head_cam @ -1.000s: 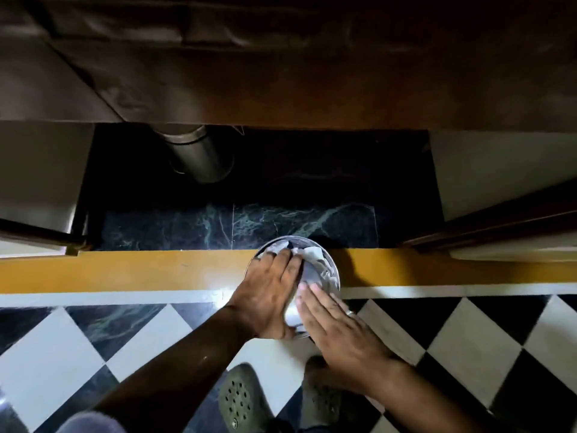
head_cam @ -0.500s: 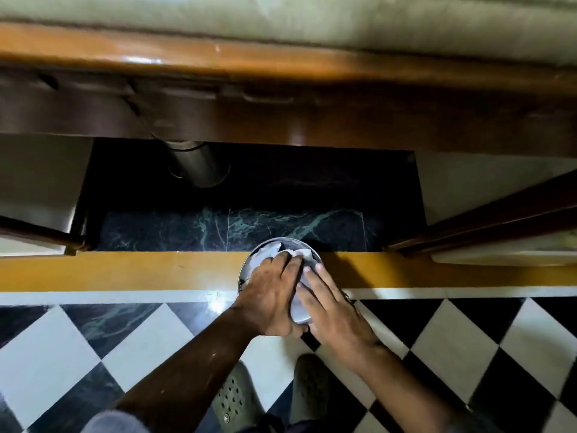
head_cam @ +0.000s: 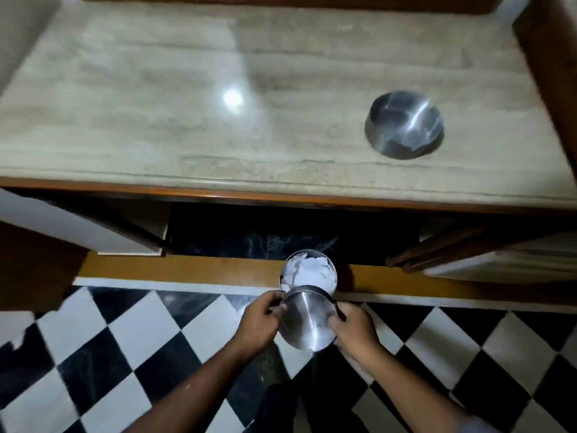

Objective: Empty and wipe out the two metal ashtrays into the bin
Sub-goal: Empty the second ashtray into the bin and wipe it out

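A round metal ashtray (head_cam: 307,323) is held by its rim between my left hand (head_cam: 260,323) and my right hand (head_cam: 352,329), low over the checkered floor. Just beyond it, touching or overlapping its far edge, stands a small round metal bin (head_cam: 334,278) filled with crumpled white tissue (head_cam: 307,271). The second metal ashtray (head_cam: 404,125) sits on the marble countertop (head_cam: 156,104) at the right, with a pale scrap at its near inner edge.
A wooden edge (head_cam: 281,198) borders the countertop front. Below it is a dark open recess (head_cam: 296,232) with a yellow floor strip (head_cam: 187,270). Open cabinet doors stand at left (head_cam: 78,232) and right (head_cam: 468,248). Black-and-white floor tiles (head_cam: 125,354) lie around my arms.
My view has lifted, so the countertop and second ashtray now show. Both hands have come off the tissue they pressed and now hold a metal ashtray by its sides.
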`<action>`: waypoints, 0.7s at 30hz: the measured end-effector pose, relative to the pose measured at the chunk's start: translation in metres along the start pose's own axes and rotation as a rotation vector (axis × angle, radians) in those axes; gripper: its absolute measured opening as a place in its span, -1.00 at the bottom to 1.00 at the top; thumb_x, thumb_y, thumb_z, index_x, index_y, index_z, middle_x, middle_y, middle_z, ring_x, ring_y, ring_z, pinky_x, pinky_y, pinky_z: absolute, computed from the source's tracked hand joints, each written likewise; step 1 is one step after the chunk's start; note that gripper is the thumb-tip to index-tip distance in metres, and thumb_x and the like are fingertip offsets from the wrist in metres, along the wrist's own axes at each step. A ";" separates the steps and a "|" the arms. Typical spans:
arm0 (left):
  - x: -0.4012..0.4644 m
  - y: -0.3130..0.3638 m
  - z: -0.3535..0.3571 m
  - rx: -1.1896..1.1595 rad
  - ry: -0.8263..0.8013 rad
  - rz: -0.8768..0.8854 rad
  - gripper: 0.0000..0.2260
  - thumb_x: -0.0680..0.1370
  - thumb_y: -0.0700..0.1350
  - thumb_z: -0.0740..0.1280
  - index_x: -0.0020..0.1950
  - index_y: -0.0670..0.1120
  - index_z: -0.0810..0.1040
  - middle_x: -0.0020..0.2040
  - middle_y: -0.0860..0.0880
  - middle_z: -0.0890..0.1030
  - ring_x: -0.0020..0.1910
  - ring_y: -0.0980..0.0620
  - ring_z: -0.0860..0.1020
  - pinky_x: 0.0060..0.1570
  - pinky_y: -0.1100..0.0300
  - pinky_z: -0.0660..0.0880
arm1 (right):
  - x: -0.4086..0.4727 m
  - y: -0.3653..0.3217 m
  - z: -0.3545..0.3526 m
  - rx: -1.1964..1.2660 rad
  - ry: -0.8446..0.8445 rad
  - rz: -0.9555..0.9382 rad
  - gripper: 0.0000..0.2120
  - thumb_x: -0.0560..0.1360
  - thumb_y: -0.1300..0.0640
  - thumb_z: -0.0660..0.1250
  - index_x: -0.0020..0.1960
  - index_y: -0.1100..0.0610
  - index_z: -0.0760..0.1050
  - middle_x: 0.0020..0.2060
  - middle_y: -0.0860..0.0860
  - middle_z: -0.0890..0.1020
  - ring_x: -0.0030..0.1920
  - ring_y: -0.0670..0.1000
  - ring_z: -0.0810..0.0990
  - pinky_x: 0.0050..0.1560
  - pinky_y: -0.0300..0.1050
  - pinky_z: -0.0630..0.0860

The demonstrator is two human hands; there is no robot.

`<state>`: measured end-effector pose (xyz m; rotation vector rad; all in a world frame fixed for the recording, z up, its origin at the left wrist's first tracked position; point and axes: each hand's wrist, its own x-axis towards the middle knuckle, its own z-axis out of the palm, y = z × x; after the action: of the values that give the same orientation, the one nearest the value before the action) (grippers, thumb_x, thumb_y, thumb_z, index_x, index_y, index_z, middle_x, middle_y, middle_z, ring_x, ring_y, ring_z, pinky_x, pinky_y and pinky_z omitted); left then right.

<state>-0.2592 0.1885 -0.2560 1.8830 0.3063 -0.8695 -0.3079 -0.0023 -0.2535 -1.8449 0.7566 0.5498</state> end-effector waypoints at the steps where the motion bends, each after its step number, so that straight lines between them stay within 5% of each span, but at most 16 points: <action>1: -0.015 0.007 -0.005 -0.046 0.023 0.004 -0.82 0.61 -0.18 0.28 0.10 -0.02 0.64 0.08 -0.04 0.70 0.09 -0.08 0.65 0.18 -0.13 0.59 | -0.015 -0.011 -0.002 0.039 0.020 0.011 -0.86 0.49 0.28 0.27 -0.19 0.14 0.55 -0.33 0.04 0.57 -0.32 0.01 0.54 -0.41 -0.24 0.49; 3: -0.041 0.029 -0.014 -0.096 0.067 0.032 -0.77 0.61 -0.24 0.24 0.08 -0.03 0.66 0.04 -0.06 0.72 0.06 -0.08 0.66 0.14 -0.15 0.62 | -0.040 -0.034 -0.010 0.099 0.062 0.012 -0.90 0.50 0.30 0.27 -0.12 0.20 0.55 -0.28 0.07 0.60 -0.31 0.02 0.57 -0.43 -0.29 0.56; 6: -0.076 0.062 -0.027 -0.155 0.103 0.088 -0.68 0.58 -0.37 0.18 0.00 -0.08 0.68 -0.07 -0.10 0.73 -0.08 -0.09 0.66 -0.04 -0.10 0.64 | -0.068 -0.066 -0.024 0.179 0.143 0.004 -0.89 0.48 0.30 0.30 -0.04 0.17 0.56 -0.17 0.11 0.65 -0.19 0.11 0.65 -0.21 0.12 0.69; 9: -0.092 0.096 -0.040 -0.116 0.130 0.167 -0.73 0.54 -0.34 0.26 -0.09 -0.05 0.69 -0.14 -0.12 0.74 -0.14 -0.14 0.69 -0.17 -0.16 0.67 | -0.085 -0.100 -0.040 0.232 0.163 -0.035 -0.84 0.44 0.34 0.28 -0.24 0.13 0.53 -0.26 0.13 0.62 -0.29 0.13 0.63 -0.21 0.35 0.63; 12: -0.103 0.134 -0.053 -0.042 0.176 0.225 -0.83 0.54 -0.27 0.30 -0.09 -0.08 0.66 -0.12 -0.12 0.72 -0.30 0.00 0.63 -0.39 0.14 0.63 | -0.100 -0.140 -0.059 0.221 0.194 -0.093 -0.82 0.45 0.30 0.27 -0.32 0.16 0.48 -0.35 0.11 0.52 -0.33 0.08 0.56 -0.23 0.31 0.65; 15: -0.107 0.172 -0.068 0.122 0.175 0.348 -0.83 0.52 -0.18 0.31 -0.01 -0.03 0.69 -0.07 0.02 0.73 -0.15 0.12 0.65 -0.20 0.24 0.57 | -0.109 -0.180 -0.078 0.228 0.210 -0.155 -0.82 0.49 0.26 0.28 -0.28 0.18 0.48 -0.32 0.10 0.51 -0.26 0.08 0.55 -0.17 0.24 0.67; 18: -0.094 0.204 -0.079 0.233 0.200 0.383 -0.72 0.47 -0.17 0.29 0.12 -0.07 0.68 0.08 -0.05 0.73 0.07 -0.03 0.65 -0.05 0.17 0.52 | -0.102 -0.212 -0.091 0.246 0.246 -0.200 -0.76 0.51 0.25 0.30 -0.33 0.17 0.45 -0.30 0.10 0.50 -0.25 0.08 0.55 -0.13 0.24 0.66; 21: -0.078 0.234 -0.088 0.208 0.273 0.384 -0.69 0.45 -0.17 0.32 0.16 -0.14 0.68 0.15 -0.12 0.70 0.16 -0.13 0.63 0.04 0.14 0.51 | -0.086 -0.238 -0.101 0.282 0.280 -0.236 -0.86 0.49 0.24 0.33 -0.08 0.34 0.54 -0.20 0.12 0.51 -0.17 0.09 0.58 -0.14 0.13 0.68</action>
<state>-0.1465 0.1672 -0.0211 2.1635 0.0132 -0.3966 -0.1953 -0.0085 -0.0056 -1.7318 0.7438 0.0294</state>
